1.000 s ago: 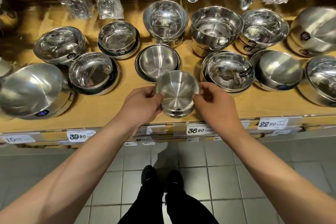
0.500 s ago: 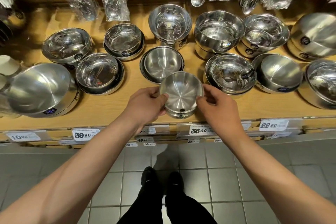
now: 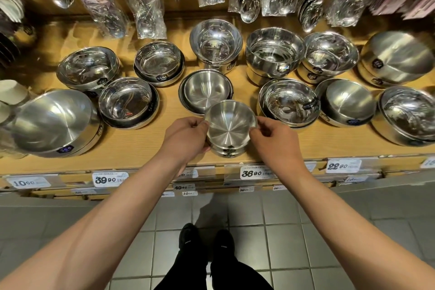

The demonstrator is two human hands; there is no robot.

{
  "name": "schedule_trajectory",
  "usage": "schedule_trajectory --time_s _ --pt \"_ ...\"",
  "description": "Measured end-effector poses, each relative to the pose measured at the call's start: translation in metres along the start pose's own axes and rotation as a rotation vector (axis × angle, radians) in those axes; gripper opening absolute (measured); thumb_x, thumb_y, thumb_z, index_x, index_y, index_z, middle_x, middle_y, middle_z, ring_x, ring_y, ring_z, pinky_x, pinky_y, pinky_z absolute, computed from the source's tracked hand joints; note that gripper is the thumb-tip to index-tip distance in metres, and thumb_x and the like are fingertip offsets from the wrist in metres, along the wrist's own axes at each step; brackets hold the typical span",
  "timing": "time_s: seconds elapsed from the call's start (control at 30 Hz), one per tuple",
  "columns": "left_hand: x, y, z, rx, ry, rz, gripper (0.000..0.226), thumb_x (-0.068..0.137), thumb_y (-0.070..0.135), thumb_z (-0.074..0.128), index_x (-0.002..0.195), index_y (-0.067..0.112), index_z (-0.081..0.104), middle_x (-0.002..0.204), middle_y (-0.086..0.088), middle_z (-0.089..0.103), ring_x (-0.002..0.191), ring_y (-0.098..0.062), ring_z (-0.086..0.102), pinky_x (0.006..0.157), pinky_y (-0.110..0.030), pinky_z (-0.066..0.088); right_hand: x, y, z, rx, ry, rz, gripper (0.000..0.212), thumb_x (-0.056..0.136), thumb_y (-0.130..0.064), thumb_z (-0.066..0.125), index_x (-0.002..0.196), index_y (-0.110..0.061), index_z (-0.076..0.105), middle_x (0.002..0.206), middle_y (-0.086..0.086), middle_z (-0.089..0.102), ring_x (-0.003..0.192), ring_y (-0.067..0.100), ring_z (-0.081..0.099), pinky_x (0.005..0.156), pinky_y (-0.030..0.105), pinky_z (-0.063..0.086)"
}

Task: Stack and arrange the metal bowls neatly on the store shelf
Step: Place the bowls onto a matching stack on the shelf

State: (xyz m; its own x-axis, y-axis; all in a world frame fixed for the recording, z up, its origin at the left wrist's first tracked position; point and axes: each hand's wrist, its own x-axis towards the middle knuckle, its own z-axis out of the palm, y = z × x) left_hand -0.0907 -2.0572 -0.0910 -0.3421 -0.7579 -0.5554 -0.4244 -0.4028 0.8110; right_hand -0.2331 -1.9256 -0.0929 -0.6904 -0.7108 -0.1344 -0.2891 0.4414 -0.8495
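Small brushed metal bowl (image 3: 230, 125) sits on top of a short stack (image 3: 227, 149) near front edge of wooden shelf (image 3: 141, 146), centre. Left hand (image 3: 186, 138) grips bowl's left rim, thumb on the rim, fingers curled down the stack's side. Right hand (image 3: 274, 138) pinches right rim with thumb and fingertips. Dark labels visible on front of stack's lower bowls.

Just behind it, shallow matte bowl set (image 3: 206, 92), rims nested, touching or nearly touching the held bowl in this view; cannot tell which. Behind that, tall shiny bowl stack (image 3: 215, 45). Right of the held bowl: shiny nested pair (image 3: 290, 103), then matte tilted bowl (image 3: 347, 101), then another shiny bowl (image 3: 408, 115) at the right edge. Back row right: deep bowl stack (image 3: 274, 53), another (image 3: 329, 55), and big matte bowl (image 3: 396, 59). Left side: flat-bottomed bowl (image 3: 128, 101), one more behind it (image 3: 159, 62), a tilted one (image 3: 88, 68), and large matte bowl (image 3: 55, 122) leaning toward camera.

Packaged spoons and ladles (image 3: 146, 0) hang above the shelf. Price tags (image 3: 110, 179) along shelf edge read 39.90, 36.90, 22.90. Grey tiled floor (image 3: 294, 231) below, black shoes (image 3: 204, 240) visible.
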Motion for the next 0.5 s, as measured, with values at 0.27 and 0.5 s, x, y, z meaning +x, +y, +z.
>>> schedule_trajectory --time_s 0.27,0.5 --pt "-0.003 0.004 0.001 0.022 -0.029 -0.042 0.022 0.104 0.025 0.056 0.103 0.010 0.072 0.105 -0.015 0.075 0.094 -0.026 0.076 0.084 -0.040 0.064 0.002 0.003 -0.001 0.047 -0.058 0.019 0.018 0.097 -0.018 0.060 0.105 -0.014 0.075 0.095 0.013 0.076 0.089 0.024 0.066 0.060 0.010 0.040" --pt "-0.017 0.012 0.005 -0.037 -0.085 -0.085 0.018 0.104 0.021 0.054 0.106 0.008 0.066 0.106 -0.015 0.075 0.097 -0.026 0.075 0.078 -0.032 0.063 -0.002 -0.003 -0.008 0.059 -0.087 0.039 0.024 0.101 -0.018 0.054 0.115 -0.021 0.073 0.094 0.001 0.076 0.089 0.017 0.068 0.059 0.005 0.041"
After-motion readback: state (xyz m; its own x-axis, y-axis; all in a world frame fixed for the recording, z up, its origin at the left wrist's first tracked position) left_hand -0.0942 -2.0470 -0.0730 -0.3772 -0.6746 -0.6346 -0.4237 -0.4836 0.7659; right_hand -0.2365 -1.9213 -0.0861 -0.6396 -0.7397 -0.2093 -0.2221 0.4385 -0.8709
